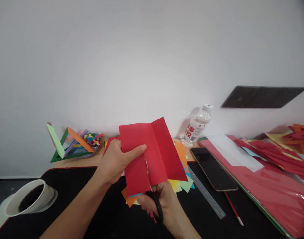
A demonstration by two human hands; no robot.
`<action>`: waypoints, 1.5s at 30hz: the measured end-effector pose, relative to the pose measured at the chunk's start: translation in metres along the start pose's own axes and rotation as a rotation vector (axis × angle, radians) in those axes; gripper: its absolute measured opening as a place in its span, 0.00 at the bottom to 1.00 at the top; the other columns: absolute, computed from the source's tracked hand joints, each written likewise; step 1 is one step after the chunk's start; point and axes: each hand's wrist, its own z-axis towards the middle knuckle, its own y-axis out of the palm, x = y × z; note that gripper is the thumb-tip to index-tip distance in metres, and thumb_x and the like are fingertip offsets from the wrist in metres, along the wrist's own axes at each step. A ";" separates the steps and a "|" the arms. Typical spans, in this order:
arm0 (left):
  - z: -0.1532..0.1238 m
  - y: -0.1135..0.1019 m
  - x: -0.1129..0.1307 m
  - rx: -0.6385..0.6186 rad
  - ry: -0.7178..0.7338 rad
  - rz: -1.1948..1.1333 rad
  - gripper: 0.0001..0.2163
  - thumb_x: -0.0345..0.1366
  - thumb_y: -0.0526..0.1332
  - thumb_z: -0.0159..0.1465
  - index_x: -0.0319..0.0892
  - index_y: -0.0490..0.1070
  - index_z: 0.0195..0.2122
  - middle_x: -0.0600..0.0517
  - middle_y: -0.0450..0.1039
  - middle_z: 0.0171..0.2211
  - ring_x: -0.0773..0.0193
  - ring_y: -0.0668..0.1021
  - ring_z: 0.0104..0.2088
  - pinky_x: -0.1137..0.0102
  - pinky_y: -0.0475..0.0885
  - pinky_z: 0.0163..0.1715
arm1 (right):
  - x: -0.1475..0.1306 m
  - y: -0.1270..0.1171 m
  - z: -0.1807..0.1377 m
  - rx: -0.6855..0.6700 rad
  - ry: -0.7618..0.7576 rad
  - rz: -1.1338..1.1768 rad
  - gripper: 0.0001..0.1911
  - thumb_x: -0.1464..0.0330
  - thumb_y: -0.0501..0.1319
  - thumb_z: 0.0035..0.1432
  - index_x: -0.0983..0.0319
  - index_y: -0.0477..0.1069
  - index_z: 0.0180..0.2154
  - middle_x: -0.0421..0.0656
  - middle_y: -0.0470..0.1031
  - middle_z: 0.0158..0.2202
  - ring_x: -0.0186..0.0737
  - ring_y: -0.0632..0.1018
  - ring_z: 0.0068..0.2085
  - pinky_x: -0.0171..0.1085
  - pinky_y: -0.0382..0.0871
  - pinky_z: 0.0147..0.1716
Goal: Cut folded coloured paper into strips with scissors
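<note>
A creased sheet of red paper [155, 151] is held up in front of me, its right panel folded at an angle. My left hand [117, 159] grips its left side, thumb on the near face and the other fingers hidden behind. My right hand [158, 199] is closed around black-handled scissors [157, 207] below the lower edge. The scissor blades sit in a cut that runs up into the paper from that edge. Under the sheet, colored paper pieces [187, 184] in orange, yellow, green and blue lie on the black mat [107, 215].
A cup of dark liquid [32, 199] stands at left. Paper frames [74, 146] and a tray of scraps [93, 141] are behind it. To the right are a bottle [196, 126], phone [214, 169], clear ruler [205, 192], red pencil-like stick [234, 209] and a red paper pack [273, 189].
</note>
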 end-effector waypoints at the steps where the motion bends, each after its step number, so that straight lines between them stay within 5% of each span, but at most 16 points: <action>1: 0.000 0.000 0.000 0.001 -0.001 -0.006 0.08 0.38 0.71 0.50 0.40 0.76 0.28 0.52 0.80 0.29 0.63 0.80 0.27 0.75 0.75 0.24 | 0.000 0.000 0.000 0.005 0.001 -0.002 0.24 0.48 0.66 0.44 0.61 0.64 0.19 0.35 0.60 0.15 0.30 0.60 0.16 0.33 0.51 0.17; 27: 0.001 0.002 -0.002 0.005 0.021 -0.040 0.08 0.36 0.71 0.49 0.40 0.77 0.29 0.51 0.80 0.28 0.63 0.79 0.25 0.75 0.74 0.23 | 0.008 -0.003 0.000 0.040 0.089 0.025 0.24 0.50 0.69 0.40 0.62 0.65 0.18 0.35 0.63 0.12 0.27 0.62 0.13 0.30 0.55 0.14; 32: 0.005 0.003 -0.001 0.234 0.195 -0.075 0.11 0.39 0.71 0.48 0.39 0.77 0.29 0.49 0.80 0.30 0.60 0.80 0.28 0.71 0.76 0.27 | 0.009 -0.005 0.002 0.032 -0.043 0.115 0.20 0.60 0.74 0.39 0.63 0.69 0.28 0.37 0.70 0.22 0.31 0.68 0.22 0.31 0.61 0.21; 35: 0.004 0.005 0.003 0.349 0.340 -0.099 0.12 0.40 0.71 0.49 0.39 0.76 0.31 0.49 0.80 0.34 0.58 0.80 0.35 0.71 0.76 0.33 | 0.012 -0.007 0.004 0.158 -0.176 0.238 0.21 0.61 0.73 0.42 0.59 0.68 0.36 0.39 0.73 0.29 0.37 0.73 0.29 0.34 0.67 0.30; 40: -0.003 0.019 -0.012 0.100 0.355 -0.121 0.13 0.43 0.66 0.57 0.41 0.75 0.39 0.48 0.79 0.41 0.54 0.79 0.43 0.66 0.75 0.40 | 0.013 -0.016 0.007 0.529 -0.273 0.354 0.26 0.61 0.73 0.42 0.56 0.67 0.42 0.33 0.64 0.26 0.32 0.68 0.25 0.31 0.66 0.27; 45: -0.008 0.020 -0.016 -0.167 0.257 0.033 0.18 0.41 0.68 0.54 0.43 0.75 0.45 0.46 0.79 0.41 0.49 0.77 0.46 0.62 0.73 0.43 | 0.011 -0.031 0.010 0.707 -0.334 0.148 0.25 0.59 0.70 0.46 0.59 0.67 0.45 0.31 0.55 0.22 0.30 0.60 0.20 0.30 0.57 0.20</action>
